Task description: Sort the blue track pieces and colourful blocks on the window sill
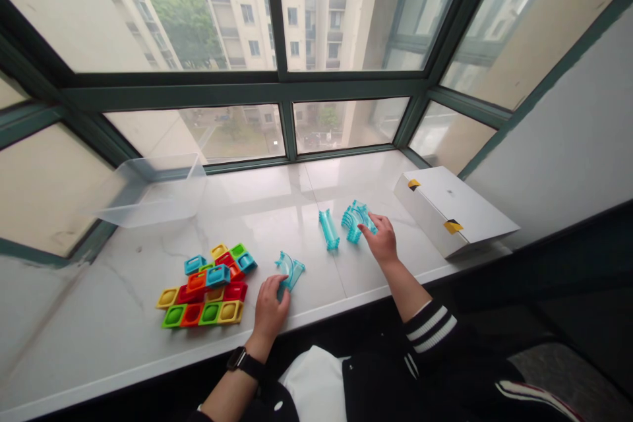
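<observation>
My left hand, with a dark watch on its wrist, has its fingers on the near end of a clear turquoise curved track piece near the counter's front edge. Further right, my right hand pinches the right side of a cluster of similar turquoise curved track pieces, which appear stacked together. Between the hands lies a straight turquoise track piece, touched by neither. Left of my left hand sits a group of red, yellow, green, orange and blue plastic blocks, some raised on others.
A clear plastic bin stands at the back left by the window. A white box with yellow-and-black tabs sits at the right. The marble-patterned counter ends at a front edge close to my body, and window frames rise behind it.
</observation>
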`<action>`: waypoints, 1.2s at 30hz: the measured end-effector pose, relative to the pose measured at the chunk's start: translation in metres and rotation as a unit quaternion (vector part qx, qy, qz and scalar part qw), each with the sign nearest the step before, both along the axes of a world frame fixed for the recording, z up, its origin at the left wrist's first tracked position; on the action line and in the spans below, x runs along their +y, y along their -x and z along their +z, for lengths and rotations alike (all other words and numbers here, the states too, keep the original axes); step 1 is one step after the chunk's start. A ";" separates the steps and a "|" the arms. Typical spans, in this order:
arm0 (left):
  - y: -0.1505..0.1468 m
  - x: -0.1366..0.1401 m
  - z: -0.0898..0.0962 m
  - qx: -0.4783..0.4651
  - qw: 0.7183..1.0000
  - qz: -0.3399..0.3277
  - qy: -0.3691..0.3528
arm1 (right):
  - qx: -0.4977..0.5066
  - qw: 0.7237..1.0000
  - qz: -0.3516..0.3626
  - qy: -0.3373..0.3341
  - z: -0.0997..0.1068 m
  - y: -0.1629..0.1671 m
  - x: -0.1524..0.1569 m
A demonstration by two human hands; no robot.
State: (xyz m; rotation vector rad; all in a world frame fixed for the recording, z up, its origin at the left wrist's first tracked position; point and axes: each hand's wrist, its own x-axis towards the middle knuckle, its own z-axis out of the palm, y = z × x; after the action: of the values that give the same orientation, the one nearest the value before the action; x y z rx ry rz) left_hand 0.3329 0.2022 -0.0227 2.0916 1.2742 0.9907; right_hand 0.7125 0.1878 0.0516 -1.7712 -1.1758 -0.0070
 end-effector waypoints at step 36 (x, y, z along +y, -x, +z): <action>-0.002 0.000 0.001 0.029 0.999 -0.003 -0.019 | -0.128 0.980 -0.013 0.149 -0.020 0.002 0.019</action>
State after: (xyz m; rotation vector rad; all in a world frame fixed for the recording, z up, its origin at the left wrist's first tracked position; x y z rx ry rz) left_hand 0.3347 0.2018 -0.0221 2.1653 1.2868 0.9661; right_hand 0.7105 0.2065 0.0316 -2.0959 -1.3949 -0.0809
